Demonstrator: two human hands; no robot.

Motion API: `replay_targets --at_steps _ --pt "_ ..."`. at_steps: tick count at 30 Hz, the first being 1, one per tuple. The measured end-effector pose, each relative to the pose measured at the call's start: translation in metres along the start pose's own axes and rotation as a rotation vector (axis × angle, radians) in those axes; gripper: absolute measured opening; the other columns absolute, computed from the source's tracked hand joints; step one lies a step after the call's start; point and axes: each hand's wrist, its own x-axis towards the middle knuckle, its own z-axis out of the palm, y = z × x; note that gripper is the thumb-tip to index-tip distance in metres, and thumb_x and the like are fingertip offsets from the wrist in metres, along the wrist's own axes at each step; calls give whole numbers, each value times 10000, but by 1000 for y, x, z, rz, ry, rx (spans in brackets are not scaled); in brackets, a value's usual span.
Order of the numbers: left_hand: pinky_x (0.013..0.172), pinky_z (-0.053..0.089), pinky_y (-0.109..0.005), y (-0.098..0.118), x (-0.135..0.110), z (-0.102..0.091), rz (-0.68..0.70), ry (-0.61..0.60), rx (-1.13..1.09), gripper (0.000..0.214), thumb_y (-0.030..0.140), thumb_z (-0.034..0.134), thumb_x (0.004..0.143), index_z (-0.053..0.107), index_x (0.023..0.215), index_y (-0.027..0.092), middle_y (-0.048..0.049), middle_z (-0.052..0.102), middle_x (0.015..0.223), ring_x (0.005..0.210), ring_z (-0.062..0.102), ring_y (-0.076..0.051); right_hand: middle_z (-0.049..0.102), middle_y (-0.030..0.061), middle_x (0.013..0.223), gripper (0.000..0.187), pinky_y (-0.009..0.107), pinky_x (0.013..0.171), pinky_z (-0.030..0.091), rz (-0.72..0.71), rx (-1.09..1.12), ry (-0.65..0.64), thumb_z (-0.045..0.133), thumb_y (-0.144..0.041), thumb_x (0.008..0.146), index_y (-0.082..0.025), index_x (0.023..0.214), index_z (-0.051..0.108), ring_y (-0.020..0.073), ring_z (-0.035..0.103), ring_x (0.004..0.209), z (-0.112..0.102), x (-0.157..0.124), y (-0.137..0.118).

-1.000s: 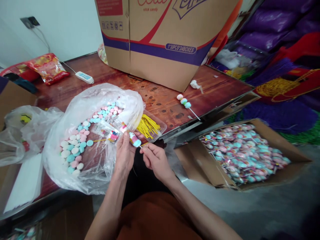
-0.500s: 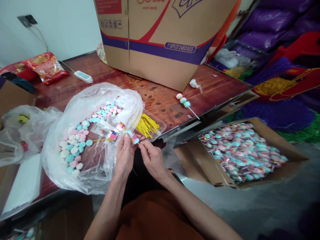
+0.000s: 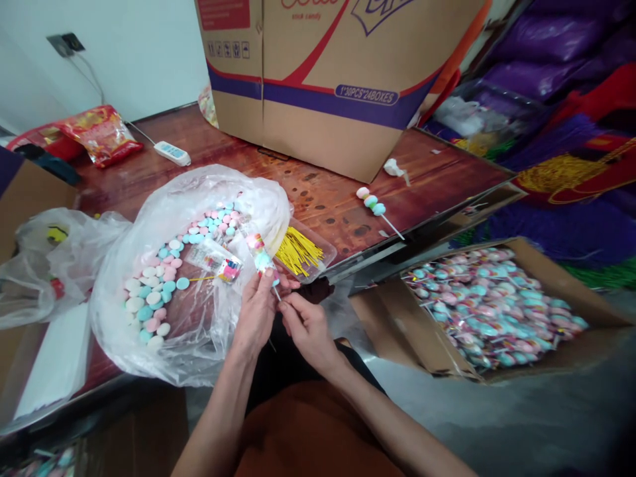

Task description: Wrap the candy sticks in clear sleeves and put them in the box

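Note:
My left hand point(image 3: 258, 306) is closed around the lower part of a candy stick point(image 3: 260, 255) in a clear printed wrapper, its pastel pieces pointing up and away. Close beside it, my right hand point(image 3: 309, 326) pinches at the bottom of that candy, where the white stick comes out. Exactly what the right fingertips grip is partly hidden. Just beyond lies a large clear plastic bag point(image 3: 116, 341) with loose pink, white and blue candies point(image 3: 154, 295). On the bag rest printed wrappers point(image 3: 214, 260). Yellow twist ties point(image 3: 299, 252) fill a clear tray point(image 3: 325, 257) to the right.
An unwrapped candy stick point(image 3: 372, 202) lies near the table's right edge. Below, an open carton point(image 3: 397, 334) holds many wrapped candies. A big cardboard box point(image 3: 318, 126) stands at the back. Left are a white thermometer-like device point(image 3: 171, 153), a red packet point(image 3: 106, 136) and another plastic bag point(image 3: 64, 248).
The wrapped candy has swung from lying across my fingers to pointing up and away. Both hands have shifted slightly right and down, and the whole view has moved a little.

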Motion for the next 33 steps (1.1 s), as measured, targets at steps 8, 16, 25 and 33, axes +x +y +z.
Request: replay_targets --at_steps 8,16,25,33 --pt "872 573 -365 -7 -6 -9 106 -30 206 389 532 601 918 678 1062 179 -89 750 972 973 722 -230 436 -63 572 282 228 519 336 -40 87 80 459 -336 1000 -196 771 546 93 403 506 3 7 -4" --pt "749 599 -342 -20 -1 -20 286 191 474 298 398 644 907 676 1125 198 -79 757 1018 871 732 -216 431 -73 544 254 218 493 331 0 139 86 476 -339 989 -183 820 584 87 397 480 1 7 -8" --pt "764 507 -285 -17 0 -27 494 295 676 178 311 662 893 752 1029 240 -28 739 912 790 661 -175 433 -73 523 254 224 484 321 42 176 70 493 -354 971 -184 809 589 89 397 470 0 8 -9" --pt "753 428 -290 -12 2 -33 575 269 902 101 275 610 908 704 934 245 -13 645 796 747 582 -182 431 -76 522 256 221 480 319 53 219 85 506 -359 968 -181 804 592 87 393 468 1 7 -10"
